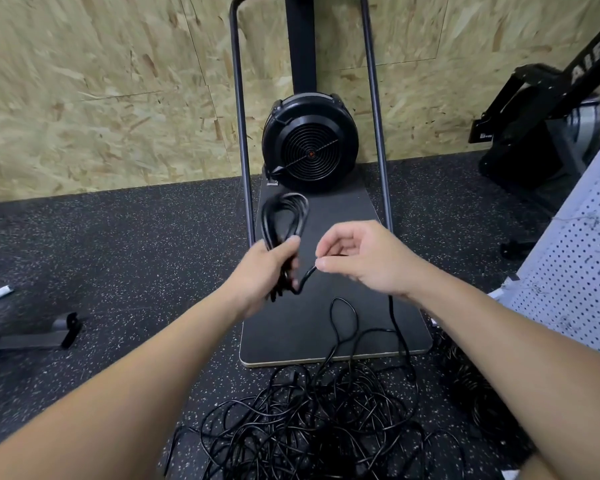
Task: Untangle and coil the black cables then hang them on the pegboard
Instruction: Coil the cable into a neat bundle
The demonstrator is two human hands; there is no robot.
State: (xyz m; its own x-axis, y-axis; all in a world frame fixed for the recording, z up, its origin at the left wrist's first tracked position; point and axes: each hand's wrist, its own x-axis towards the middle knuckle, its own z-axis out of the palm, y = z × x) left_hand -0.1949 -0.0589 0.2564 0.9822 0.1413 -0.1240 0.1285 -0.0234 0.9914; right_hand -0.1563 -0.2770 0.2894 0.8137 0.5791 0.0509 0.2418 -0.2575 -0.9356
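Observation:
My left hand [269, 268] grips a coil of black cable [284, 216] whose loops stand up above the fist, over the black base board. My right hand [357, 256] pinches the free run of the same cable [307, 275] between thumb and fingertips, just right of the left hand. From under my right wrist the cable drops to the floor and joins a large tangled heap of black cables [309, 420] at the bottom centre. The white pegboard [575, 271] leans at the right edge, beyond my right forearm.
A black fan machine [310, 142] on a flat base board [329, 306] with two upright metal bars stands against the chipboard wall. More black gym equipment [541, 133] sits at the far right. A metal foot [32, 336] lies on the speckled floor at left.

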